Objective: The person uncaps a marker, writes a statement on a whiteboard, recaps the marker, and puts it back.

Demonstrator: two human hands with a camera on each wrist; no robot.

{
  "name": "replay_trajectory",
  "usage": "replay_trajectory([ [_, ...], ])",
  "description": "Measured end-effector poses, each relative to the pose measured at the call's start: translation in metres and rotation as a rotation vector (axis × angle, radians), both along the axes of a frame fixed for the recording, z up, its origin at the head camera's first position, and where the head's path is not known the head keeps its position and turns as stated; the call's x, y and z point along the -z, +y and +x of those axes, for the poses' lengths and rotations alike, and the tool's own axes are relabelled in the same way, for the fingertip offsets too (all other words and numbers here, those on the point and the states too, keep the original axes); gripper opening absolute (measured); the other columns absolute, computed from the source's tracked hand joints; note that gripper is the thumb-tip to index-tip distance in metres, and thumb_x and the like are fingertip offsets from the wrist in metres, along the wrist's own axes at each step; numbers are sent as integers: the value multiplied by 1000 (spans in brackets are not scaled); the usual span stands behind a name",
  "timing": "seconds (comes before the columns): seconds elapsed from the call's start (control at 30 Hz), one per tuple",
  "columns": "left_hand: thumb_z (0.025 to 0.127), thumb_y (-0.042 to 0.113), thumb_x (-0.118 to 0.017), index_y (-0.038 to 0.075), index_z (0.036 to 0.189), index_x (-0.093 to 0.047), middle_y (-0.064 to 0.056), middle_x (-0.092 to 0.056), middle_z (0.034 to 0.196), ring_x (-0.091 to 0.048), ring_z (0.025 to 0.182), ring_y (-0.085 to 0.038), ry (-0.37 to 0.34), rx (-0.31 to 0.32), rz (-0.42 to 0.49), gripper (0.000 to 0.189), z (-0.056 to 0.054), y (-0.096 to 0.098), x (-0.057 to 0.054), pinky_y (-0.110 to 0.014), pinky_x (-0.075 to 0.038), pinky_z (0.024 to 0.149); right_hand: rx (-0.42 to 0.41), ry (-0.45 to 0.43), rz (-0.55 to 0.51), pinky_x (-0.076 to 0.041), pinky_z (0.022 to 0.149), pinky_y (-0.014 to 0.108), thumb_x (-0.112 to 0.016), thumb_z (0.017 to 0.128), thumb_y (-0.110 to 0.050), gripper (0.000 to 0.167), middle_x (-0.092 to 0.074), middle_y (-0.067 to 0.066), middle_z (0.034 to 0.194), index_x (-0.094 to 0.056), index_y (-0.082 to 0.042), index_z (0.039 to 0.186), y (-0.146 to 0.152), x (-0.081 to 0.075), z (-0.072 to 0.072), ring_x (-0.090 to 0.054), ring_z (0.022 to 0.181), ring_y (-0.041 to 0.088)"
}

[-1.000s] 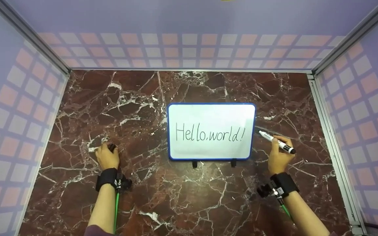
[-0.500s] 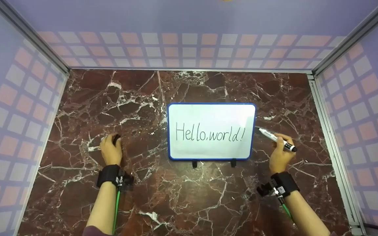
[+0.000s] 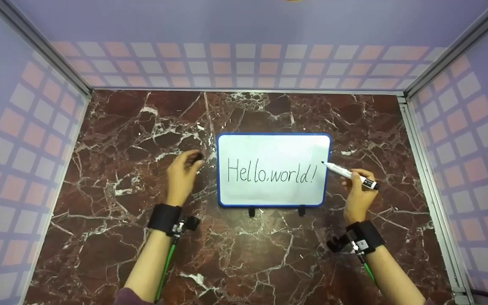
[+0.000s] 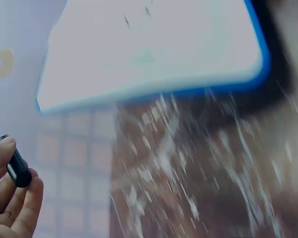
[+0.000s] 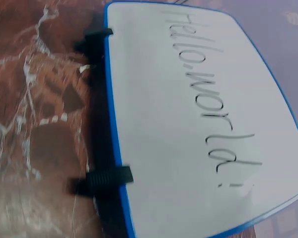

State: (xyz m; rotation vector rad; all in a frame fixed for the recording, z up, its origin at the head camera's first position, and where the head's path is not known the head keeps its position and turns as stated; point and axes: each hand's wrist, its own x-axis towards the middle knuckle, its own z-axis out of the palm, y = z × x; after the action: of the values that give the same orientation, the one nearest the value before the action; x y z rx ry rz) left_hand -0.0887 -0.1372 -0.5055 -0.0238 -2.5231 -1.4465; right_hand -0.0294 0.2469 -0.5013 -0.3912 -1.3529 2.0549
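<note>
A small whiteboard point(image 3: 269, 146) with a blue frame stands on two black feet, with "Hello,world!" written on it in black. My right hand point(image 3: 359, 197) holds a white marker point(image 3: 340, 170) with a black end, its dark tip overlapping the board's right edge in the head view; whether it touches cannot be told. My left hand point(image 3: 181, 178), just left of the board, pinches a black marker cap point(image 4: 18, 171) between thumb and fingers, clearest in the left wrist view. In the right wrist view the whiteboard point(image 5: 154, 124) fills much of the frame and the right hand is out of sight.
The dark red marbled tabletop point(image 3: 244, 262) carries the board. Purple panels with pink and white squares point(image 3: 244, 63) enclose it at the back and both sides. Black bands with small cameras and green cables sit on both wrists, the left band point(image 3: 164, 219) nearer the board.
My left hand has moved right and away from me with the cap, from the left part of the table toward the board. The right hand has shifted slightly left, bringing the marker's tip over the board's edge.
</note>
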Motion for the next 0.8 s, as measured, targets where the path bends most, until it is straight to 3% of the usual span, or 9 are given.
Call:
replay_trajectory([
  [0.13,83,12,-66,0,109,-62,-17,-66,105,-63,94,-28,16,101,11,29,5,26,-10,-37,-52,86,-26,-15,-58,-44,46,17,-54,86,6,14,-65,4,63,-58,-4,77,-7,-3,-2,-57,48,9],
  [0.27,84,13,-65,2,107,-63,-15,-66,104,-62,91,-26,43,206,-38,26,11,48,-16,-40,-50,87,-40,-68,-76,-42,45,15,-54,86,5,15,-64,3,60,-59,-5,76,-15,-5,-4,-55,46,8],
  [0.43,87,20,-60,6,111,-63,-12,-65,108,-60,100,-25,20,339,-87,27,19,68,-18,-40,-46,97,-82,-129,-88,-42,43,15,-59,85,0,10,-63,1,58,-60,-6,77,-29,-4,-3,-53,46,7],
  [0.5,88,22,-59,8,112,-63,-11,-65,109,-60,101,-24,2,380,-97,28,22,75,-16,-39,-47,95,-120,-132,-98,-42,44,15,-61,85,-2,9,-63,0,59,-61,-5,77,-35,-3,-1,-53,48,6],
  [0.6,88,22,-59,8,111,-64,-11,-64,107,-60,100,-24,-6,423,-106,28,25,83,-14,-39,-47,94,-172,-131,-97,-43,46,15,-63,84,-4,6,-64,0,60,-61,-5,78,-43,-1,1,-53,50,6],
  [0.8,89,24,-59,8,113,-64,-10,-63,104,-58,97,-22,-38,472,-130,30,31,96,-14,-37,-48,90,-245,-157,-51,-43,48,16,-56,86,3,15,-64,-1,60,-62,-7,77,-57,5,7,-53,51,6],
])
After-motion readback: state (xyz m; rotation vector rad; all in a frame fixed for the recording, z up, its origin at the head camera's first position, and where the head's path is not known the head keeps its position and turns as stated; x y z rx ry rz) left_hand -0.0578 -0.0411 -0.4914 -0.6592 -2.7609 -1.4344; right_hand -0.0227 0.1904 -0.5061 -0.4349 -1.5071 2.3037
